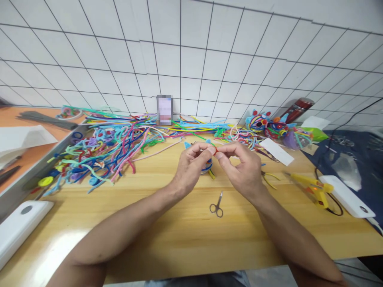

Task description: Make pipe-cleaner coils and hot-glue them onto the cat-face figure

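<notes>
Both hands meet over the middle of the table, fingertips almost touching. Between them is a small piece of red pipe cleaner (215, 150). My left hand (196, 161) pinches it from the left with thumb and forefinger. From the other side, my right hand (241, 163) pinches it too. Partly hidden behind my left fingers stands a small colourful pipe-cleaner figure (206, 166) with blue and yellow parts. Small scissors (217, 206) lie on the wood just below the hands. Yellow-handled pliers (271, 179) rest to the right of my right hand.
A heap of colourful pipe cleaners (113, 147) covers the left and back. Finished-looking pipe-cleaner pieces (263, 122) stand at the back right. On the right lie a yellow glue gun (317, 190) and a white power bank-like box (347, 196). A phone (165, 111) leans against the tiled wall.
</notes>
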A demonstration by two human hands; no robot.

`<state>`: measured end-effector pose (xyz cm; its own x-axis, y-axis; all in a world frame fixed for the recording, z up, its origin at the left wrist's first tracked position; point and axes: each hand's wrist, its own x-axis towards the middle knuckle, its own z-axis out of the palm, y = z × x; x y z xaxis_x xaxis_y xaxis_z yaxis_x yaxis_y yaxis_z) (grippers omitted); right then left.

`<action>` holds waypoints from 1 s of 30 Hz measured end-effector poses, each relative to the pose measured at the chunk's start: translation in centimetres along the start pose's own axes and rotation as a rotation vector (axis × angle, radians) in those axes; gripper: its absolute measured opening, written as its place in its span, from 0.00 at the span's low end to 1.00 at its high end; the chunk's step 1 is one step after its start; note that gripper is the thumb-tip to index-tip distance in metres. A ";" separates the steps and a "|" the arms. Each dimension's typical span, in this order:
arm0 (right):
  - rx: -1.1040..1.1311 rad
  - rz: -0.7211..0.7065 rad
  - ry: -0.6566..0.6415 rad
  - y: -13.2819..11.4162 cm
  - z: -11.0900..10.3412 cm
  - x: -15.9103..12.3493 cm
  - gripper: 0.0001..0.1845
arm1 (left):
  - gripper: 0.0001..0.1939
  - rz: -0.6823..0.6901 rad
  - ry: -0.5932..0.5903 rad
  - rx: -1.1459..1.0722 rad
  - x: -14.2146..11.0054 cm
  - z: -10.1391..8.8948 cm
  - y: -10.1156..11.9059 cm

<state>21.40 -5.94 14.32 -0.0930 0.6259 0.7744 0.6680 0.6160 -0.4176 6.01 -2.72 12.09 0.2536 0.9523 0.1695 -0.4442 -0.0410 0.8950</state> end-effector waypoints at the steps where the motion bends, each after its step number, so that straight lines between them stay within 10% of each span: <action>1: 0.027 0.034 -0.003 0.0 0.2 -0.1 0.04 | 0.17 -0.017 0.020 -0.035 -0.1 0.1 -0.1; 9: 0.264 0.311 0.034 0.2 1.4 -0.7 0.15 | 0.21 -0.129 0.074 -0.217 -0.9 1.4 0.1; 30: 0.246 0.223 -0.050 0.1 -0.8 0.3 0.12 | 0.19 0.003 -0.116 0.113 0.0 0.0 1.7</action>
<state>22.01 -6.09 14.85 -0.0050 0.7775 0.6288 0.4787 0.5539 -0.6812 5.27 -2.83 13.59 0.3527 0.9113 0.2124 -0.3468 -0.0835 0.9342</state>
